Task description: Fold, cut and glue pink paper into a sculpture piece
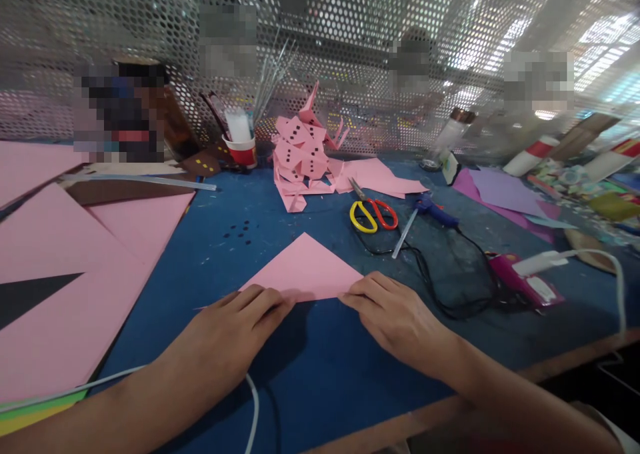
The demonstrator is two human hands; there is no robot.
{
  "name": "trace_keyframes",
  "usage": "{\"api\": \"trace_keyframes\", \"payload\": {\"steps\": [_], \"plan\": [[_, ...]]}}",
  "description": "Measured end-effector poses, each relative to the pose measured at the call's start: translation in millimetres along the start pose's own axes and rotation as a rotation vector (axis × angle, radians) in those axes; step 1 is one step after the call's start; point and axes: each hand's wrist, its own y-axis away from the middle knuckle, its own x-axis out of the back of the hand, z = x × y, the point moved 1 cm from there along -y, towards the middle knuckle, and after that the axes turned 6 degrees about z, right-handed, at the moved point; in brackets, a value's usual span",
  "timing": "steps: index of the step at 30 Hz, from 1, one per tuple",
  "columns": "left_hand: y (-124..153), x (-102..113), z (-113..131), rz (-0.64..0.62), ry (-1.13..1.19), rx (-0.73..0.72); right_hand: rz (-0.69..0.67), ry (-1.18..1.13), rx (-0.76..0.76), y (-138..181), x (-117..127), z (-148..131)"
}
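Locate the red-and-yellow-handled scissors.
The scissors lie right of centre in the head view, on the blue table, left of the blue glue gun.

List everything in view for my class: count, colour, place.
Folded paper: one, pink, between hands
Paper models: several, pink, back centre
Large sheets: several, mostly pink, left
Small squares: several, black, left of centre
Scissors: one, red and yellow, right of centre
Glue gun: one, blue, right of scissors
Clear sticks: at least two, beside glue gun and left
Cup: one, red and white, back left
Stacked sheets: several, purple, back right
Plug block: one, magenta, right
Cables: several, black and white, right, front
Table: one, blue, underneath
Perforated screen: one, grey, behind
Back-right clutter: uncounted, mixed colours, blurred
Left hand: one, paper's left end
Right hand: one, paper's right end
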Motion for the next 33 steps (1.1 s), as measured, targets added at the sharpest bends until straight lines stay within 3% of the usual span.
{"api": "trace_keyframes", "payload": {"steps": [16, 26, 33], "plan": [[16, -9, -5, 0.011, -0.085, 0.017, 0.054, 0.034, -0.077, 20, 6, 13], [10, -4, -8, 0.102, 0.011, 0.008, -0.08, 0.223, 0.019, -11, 12, 12], [3, -3, -14, 0.213, 0.091, 0.0, -0.048, 0.218, 0.097, -15, 6, 23]]}}
